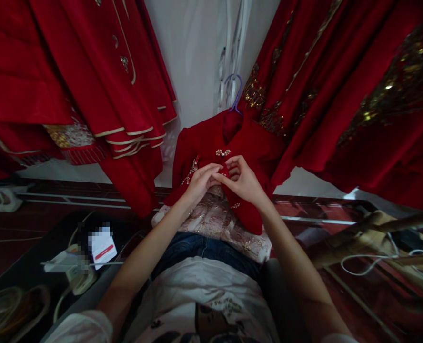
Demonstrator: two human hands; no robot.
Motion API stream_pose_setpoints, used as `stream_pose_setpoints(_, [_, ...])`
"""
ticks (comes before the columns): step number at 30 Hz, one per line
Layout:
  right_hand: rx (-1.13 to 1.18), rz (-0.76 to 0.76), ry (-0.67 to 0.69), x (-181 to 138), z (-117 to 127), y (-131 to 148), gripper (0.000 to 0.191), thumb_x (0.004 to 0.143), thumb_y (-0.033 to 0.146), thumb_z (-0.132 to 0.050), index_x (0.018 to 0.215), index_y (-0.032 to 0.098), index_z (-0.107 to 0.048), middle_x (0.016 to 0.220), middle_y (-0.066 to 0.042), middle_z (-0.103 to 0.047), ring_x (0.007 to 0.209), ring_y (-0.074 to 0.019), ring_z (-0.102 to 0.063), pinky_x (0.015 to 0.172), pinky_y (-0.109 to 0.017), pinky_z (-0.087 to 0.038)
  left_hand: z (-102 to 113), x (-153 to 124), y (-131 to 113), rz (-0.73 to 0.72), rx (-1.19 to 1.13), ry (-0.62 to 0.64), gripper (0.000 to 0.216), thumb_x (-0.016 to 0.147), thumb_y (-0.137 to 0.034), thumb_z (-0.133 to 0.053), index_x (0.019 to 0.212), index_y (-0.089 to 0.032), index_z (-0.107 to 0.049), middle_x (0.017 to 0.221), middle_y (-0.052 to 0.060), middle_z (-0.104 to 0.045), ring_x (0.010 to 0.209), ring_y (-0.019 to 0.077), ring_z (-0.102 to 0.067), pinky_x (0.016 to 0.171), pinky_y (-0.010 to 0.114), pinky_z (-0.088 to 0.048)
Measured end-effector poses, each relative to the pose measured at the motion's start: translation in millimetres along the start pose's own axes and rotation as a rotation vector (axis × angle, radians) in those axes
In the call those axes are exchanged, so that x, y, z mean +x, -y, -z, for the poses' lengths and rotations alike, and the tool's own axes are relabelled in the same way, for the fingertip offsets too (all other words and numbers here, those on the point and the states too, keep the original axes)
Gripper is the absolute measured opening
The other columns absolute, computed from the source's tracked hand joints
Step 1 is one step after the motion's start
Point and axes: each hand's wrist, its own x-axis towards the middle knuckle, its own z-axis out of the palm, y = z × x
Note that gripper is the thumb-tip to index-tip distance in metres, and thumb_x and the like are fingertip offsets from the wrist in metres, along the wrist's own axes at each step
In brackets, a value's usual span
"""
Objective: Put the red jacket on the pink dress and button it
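A small red jacket (211, 143) with pearl clasps hangs on a purple hanger (235, 90) straight ahead, over a pale pink embroidered skirt (215, 221). My left hand (200, 180) and my right hand (242, 178) meet at the jacket's front opening, just below the top pearl clasp (223, 152). Both hands pinch the red fabric edges at a fastening, fingertips touching. The fastening itself is hidden under my fingers.
Red embroidered garments hang at the left (90, 85) and at the right (357, 95), close on both sides. A white wall (193, 52) is behind. On the dark glossy floor lie cables (368, 267) at the right and a white card with cords (102, 247) at the left.
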Motion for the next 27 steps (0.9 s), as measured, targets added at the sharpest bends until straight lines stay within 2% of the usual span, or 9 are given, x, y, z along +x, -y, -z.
stream_pose_setpoints(6, [-0.107,-0.036,0.064,0.4,-0.9,-12.9,0.036,0.07,0.038,-0.074,0.087,0.022,-0.047,0.07,0.003,-0.056,0.059,-0.0107,-0.053,0.054,-0.025,-0.046,11.5,4.8,7.0,-0.033,0.164,0.003,0.025,0.078,-0.039,-0.067,0.089,-0.017,-0.064,0.086,0.003,-0.067,0.072,0.0119,-0.065,0.064,0.025,-0.059])
stream_pose_setpoints(8, [-0.123,-0.061,0.066,1.8,3.1,-16.2,0.036,0.069,0.037,-0.075,0.085,0.022,-0.047,0.066,0.005,-0.054,0.055,-0.0101,-0.051,0.053,-0.025,-0.044,26.0,12.1,16.1,-0.117,0.293,-0.103,0.02,0.078,-0.034,-0.067,0.087,-0.017,-0.064,0.088,0.003,-0.066,0.073,0.012,-0.064,0.066,0.026,-0.058])
stream_pose_setpoints(10, [-0.118,-0.089,0.074,2.4,7.7,-18.0,0.037,0.067,0.038,-0.077,0.084,0.022,-0.048,0.065,0.005,-0.054,0.054,-0.01,-0.051,0.053,-0.025,-0.044,45.3,22.1,27.4,-0.218,0.467,-0.29,0.017,0.074,-0.024,-0.068,0.089,-0.018,-0.063,0.095,0.004,-0.065,0.077,0.0116,-0.062,0.069,0.026,-0.056])
stream_pose_setpoints(12, [-0.085,-0.122,0.107,2.4,12.4,-19.1,0.038,0.067,0.038,-0.077,0.086,0.021,-0.049,0.065,0.005,-0.055,0.054,-0.0105,-0.053,0.052,-0.026,-0.045,64.4,32.8,39.3,-0.255,0.58,-0.464,0.029,0.066,-0.016,-0.072,0.093,-0.018,-0.061,0.101,0.005,-0.061,0.082,0.0126,-0.06,0.073,0.026,-0.054])
stream_pose_setpoints(13, [-0.062,-0.137,0.125,2.4,14.5,-19.4,0.038,0.067,0.038,-0.077,0.087,0.021,-0.05,0.066,0.004,-0.056,0.055,-0.0109,-0.054,0.053,-0.026,-0.047,72.2,37.7,44.7,-0.235,0.58,-0.496,0.033,0.063,-0.015,-0.074,0.094,-0.019,-0.06,0.101,0.005,-0.061,0.083,0.013,-0.06,0.073,0.027,-0.053])
stream_pose_setpoints(16, [0.008,-0.145,0.13,3.0,18.5,-19.2,0.039,0.067,0.036,-0.077,0.092,0.021,-0.052,0.066,0.004,-0.056,0.057,-0.0113,-0.056,0.056,-0.027,-0.049,84.8,48.6,55.7,-0.155,0.455,-0.434,0.034,0.063,-0.014,-0.073,0.092,-0.018,-0.055,0.089,0.002,-0.061,0.078,0.0122,-0.06,0.074,0.027,-0.051])
stream_pose_setpoints(19, [0.057,-0.1,0.053,5.2,18.2,-15.3,0.041,0.067,0.036,-0.078,0.095,0.022,-0.052,0.069,0.003,-0.058,0.059,-0.0113,-0.057,0.058,-0.027,-0.051,85.0,53.8,58.0,-0.124,0.361,-0.39,0.033,0.062,-0.012,-0.073,0.088,-0.018,-0.054,0.083,0.0,-0.061,0.074,0.0107,-0.059,0.075,0.026,-0.05])
stream_pose_setpoints(23, [0.121,-0.061,-0.031,10.1,12.8,-8.8,0.043,0.065,0.038,-0.08,0.094,0.022,-0.054,0.078,0.0,-0.063,0.067,-0.0128,-0.062,0.063,-0.028,-0.053,83.2,57.2,55.4,-0.066,0.324,-0.399,0.038,0.055,-0.013,-0.076,0.085,-0.017,-0.054,0.081,-0.001,-0.06,0.07,0.0094,-0.057,0.072,0.025,-0.048])
stream_pose_setpoints(27, [0.159,-0.06,-0.058,20.2,-1.5,-12.0,0.037,0.066,0.037,-0.079,0.091,0.021,-0.057,0.079,-0.001,-0.065,0.073,-0.014,-0.064,0.069,-0.029,-0.054,84.1,61.2,55.3,-0.046,0.325,-0.371,0.03,0.057,-0.017,-0.074,0.082,-0.017,-0.057,0.074,-0.002,-0.059,0.069,0.0102,-0.057,0.072,0.026,-0.048])
